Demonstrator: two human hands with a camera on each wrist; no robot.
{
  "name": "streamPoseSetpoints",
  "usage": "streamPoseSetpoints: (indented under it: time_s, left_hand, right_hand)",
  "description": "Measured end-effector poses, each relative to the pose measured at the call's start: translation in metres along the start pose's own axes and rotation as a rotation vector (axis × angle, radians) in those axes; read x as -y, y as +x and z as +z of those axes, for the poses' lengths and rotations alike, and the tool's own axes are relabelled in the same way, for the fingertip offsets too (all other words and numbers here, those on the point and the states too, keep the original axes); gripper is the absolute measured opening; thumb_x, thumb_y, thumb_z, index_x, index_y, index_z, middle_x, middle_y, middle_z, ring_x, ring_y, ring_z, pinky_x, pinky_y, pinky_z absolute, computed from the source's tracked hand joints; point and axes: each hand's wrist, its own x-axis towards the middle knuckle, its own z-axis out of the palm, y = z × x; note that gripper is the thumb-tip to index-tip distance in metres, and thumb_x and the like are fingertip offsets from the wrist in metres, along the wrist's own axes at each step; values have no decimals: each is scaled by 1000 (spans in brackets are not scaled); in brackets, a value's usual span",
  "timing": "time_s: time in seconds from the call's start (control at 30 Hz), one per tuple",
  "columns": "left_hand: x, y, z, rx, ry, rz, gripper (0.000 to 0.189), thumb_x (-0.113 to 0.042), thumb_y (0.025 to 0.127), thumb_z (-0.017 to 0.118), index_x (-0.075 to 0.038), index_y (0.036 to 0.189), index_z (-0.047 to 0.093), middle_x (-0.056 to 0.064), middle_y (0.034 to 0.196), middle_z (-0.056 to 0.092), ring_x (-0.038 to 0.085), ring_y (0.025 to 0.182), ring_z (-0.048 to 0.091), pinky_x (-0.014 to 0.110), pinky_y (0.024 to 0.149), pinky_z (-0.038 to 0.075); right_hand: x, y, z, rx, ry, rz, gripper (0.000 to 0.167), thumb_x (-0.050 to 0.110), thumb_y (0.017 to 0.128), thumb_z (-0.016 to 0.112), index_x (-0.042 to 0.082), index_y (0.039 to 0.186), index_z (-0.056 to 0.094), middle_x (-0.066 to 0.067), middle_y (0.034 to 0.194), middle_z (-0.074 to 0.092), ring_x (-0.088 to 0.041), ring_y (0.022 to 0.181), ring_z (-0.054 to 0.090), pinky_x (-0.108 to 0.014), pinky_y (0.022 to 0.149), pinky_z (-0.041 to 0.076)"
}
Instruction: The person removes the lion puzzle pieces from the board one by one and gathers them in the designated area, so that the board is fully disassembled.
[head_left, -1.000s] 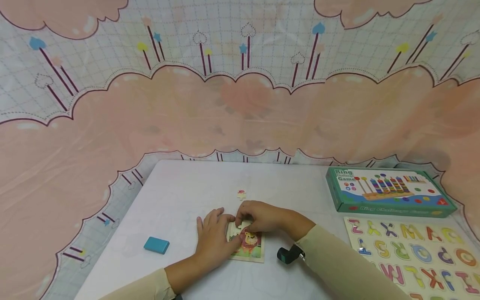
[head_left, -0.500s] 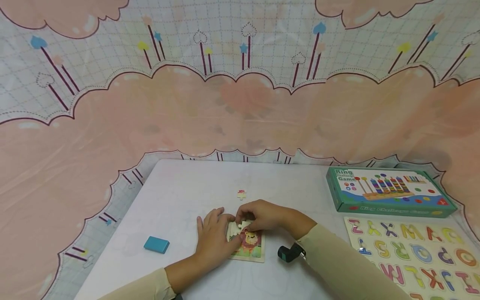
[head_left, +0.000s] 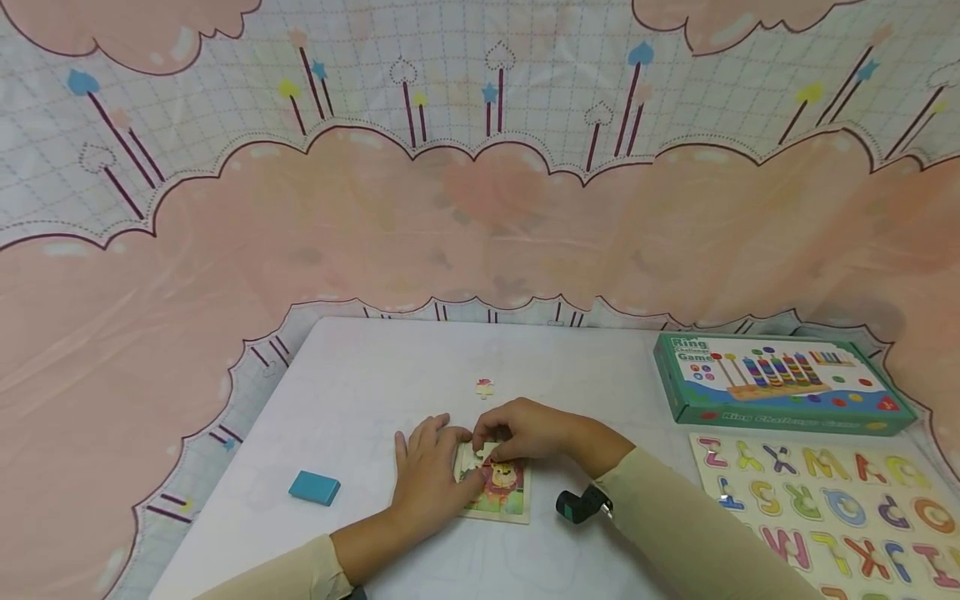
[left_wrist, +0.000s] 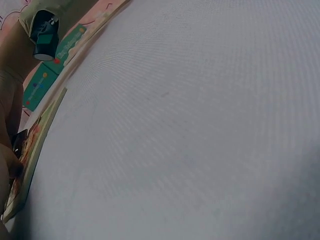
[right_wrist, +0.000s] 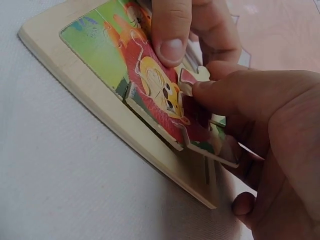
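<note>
A small wooden jigsaw puzzle with a lion picture lies on the white table. My left hand rests along its left side, fingers spread; its thumb presses on the picture. Over the puzzle's far part, my right hand pinches a jigsaw piece between thumb and fingers. Beside it, a joined lion-face piece sits tilted, its edge raised above the wooden frame. Beyond the hands lies one loose piece with a red patch. My fingers hide part of the puzzle's far end.
At left on the table lies a blue block. A green ring game box stands at the back right, with a wooden letter board in front of it. A patterned cloth hangs behind the table.
The right hand's fingers shift very slightly over the far part of the puzzle. The left hand stays in place, and the loose piece has not moved.
</note>
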Motion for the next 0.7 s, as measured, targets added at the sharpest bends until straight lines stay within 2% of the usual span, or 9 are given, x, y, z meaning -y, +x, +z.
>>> streamPoseSetpoints:
  time_s: [0.2, 0.47, 0.7]
  left_hand:
    - [0, 1, 0, 30, 10, -27, 46, -43, 90, 76, -18, 126, 63, 20, 157, 44, 42, 154, 29, 81, 117, 1]
    - [2, 3, 3, -34, 7, 12, 46, -43, 87, 78, -16, 122, 64, 21, 153, 47, 44, 150, 33, 83, 115, 4]
    - [5, 3, 4, -13, 0, -14, 48, -46, 87, 79, -18, 124, 65, 18, 155, 46, 41, 152, 31, 80, 118, 1]
  right_hand:
    - [-3, 1, 0, -11, 8, -4, 22, 4, 95, 79, 24, 105, 78, 12, 92, 66, -7, 87, 56, -24, 78, 49]
    - [-3, 0, -6, -5, 2, -5, 18, 6, 95, 80, 21, 105, 77, 10, 91, 65, -8, 84, 56, -24, 75, 49]
    - [-4, -1, -7, 22, -12, 27, 32, -2, 92, 78, 26, 109, 77, 8, 96, 67, -10, 89, 57, -25, 79, 49]
